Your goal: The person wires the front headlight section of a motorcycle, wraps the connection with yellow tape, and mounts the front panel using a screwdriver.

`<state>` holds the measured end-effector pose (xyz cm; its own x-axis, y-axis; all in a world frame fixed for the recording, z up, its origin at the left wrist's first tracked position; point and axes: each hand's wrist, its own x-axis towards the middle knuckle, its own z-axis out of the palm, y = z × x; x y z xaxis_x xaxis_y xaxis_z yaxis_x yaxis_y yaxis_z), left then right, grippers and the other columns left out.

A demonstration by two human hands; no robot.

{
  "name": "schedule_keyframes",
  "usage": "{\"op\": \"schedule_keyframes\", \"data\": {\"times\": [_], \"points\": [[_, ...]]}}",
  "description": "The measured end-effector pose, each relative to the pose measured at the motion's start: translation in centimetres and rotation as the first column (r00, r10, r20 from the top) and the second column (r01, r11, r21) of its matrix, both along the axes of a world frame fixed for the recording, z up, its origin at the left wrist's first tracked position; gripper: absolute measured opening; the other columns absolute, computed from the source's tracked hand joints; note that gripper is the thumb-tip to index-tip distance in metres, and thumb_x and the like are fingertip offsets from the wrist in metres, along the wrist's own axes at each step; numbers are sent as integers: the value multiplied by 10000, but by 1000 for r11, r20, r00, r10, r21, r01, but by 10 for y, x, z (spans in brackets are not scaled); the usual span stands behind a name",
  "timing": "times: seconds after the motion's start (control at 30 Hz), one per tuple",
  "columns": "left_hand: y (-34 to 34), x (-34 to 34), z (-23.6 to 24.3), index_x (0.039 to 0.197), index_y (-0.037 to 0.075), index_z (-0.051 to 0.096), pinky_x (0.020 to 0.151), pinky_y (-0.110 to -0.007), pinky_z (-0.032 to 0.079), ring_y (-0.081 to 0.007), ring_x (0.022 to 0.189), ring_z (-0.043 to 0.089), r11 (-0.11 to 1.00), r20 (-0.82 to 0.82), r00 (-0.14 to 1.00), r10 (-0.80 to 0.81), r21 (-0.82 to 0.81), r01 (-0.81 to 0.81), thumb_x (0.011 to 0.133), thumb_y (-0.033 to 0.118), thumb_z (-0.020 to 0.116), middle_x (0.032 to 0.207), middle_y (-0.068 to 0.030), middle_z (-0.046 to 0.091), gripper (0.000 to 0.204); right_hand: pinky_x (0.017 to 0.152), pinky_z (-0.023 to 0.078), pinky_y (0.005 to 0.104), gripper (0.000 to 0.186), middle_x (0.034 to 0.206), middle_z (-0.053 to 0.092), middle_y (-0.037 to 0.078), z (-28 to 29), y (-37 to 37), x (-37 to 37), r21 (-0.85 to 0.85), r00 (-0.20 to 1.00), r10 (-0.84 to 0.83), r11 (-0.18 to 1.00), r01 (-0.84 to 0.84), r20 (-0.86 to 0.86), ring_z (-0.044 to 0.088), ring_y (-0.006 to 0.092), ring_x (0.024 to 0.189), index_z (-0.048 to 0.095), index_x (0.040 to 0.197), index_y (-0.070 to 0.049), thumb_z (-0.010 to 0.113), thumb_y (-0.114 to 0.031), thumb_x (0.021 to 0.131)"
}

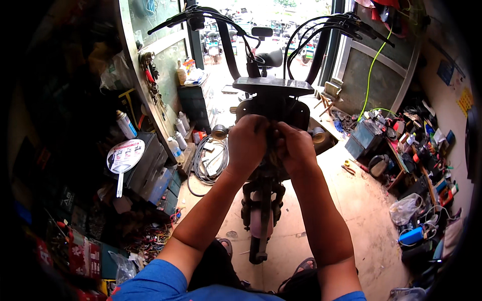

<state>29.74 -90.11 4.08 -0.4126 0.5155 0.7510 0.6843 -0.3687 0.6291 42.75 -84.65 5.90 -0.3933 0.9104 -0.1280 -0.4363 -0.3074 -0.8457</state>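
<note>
In front of me stands a stripped-down electric scooter, with high black handlebars (228, 47) and a flat dark panel (273, 86) between them. Both my hands are at the dark column just below that panel. My left hand (249, 140) is closed, its fingertips pressed against the column's dark parts. Beside it, my right hand (295, 145) is closed too, thumb and fingers pinched together. Whatever sits between the fingers is too dark and small to make out. Below my hands show the scooter's lower frame and a wheel (261, 215), between my feet.
A coiled grey cable (207, 173) lies on the floor at left, near spray cans (125, 124) and a white paddle-shaped fan (124, 158). Pliers (348, 168) lie on the floor at right. Cluttered shelves of parts (422, 155) line the right wall; loose wires (150, 236) pile at lower left.
</note>
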Motion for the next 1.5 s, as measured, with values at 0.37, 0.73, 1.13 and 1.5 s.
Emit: {"op": "schedule_keyframes", "data": {"times": [0.37,0.73,1.13,1.5], "points": [[-3,-14,-6,937,42,726,700,-440,570,-378,803,728,995,-216,975,45,95,-25,909,0,703,890,-142,709,55,448,374,208,173,710,651,-18,-8,-30,-15,272,967,-208,948,164,145,517,38,498,794,1064,-2,745,-153,996],[-2,-25,2,962,32,756,751,-417,577,-368,856,741,997,-203,977,-62,41,72,912,48,723,902,-157,726,62,638,587,330,218,861,792,120,-33,-21,-19,826,778,-599,527,202,192,746,218,696,801,1108,-23,759,-146,933],[-3,-19,11,949,55,761,741,-430,584,-370,847,740,999,-300,953,-31,-32,22,904,54,716,900,-136,726,63,547,515,430,189,723,605,82,-23,-7,-9,982,477,-877,-135,-135,-56,664,317,650,576,758,-101,756,-112,816],[3,-32,27,914,70,746,744,-439,593,-363,840,749,993,-349,930,116,67,-99,904,84,713,916,-127,746,38,552,522,441,204,733,614,85,-24,-4,-10,976,506,-862,-129,-176,-23,666,326,659,582,769,-108,784,-126,795]]}}
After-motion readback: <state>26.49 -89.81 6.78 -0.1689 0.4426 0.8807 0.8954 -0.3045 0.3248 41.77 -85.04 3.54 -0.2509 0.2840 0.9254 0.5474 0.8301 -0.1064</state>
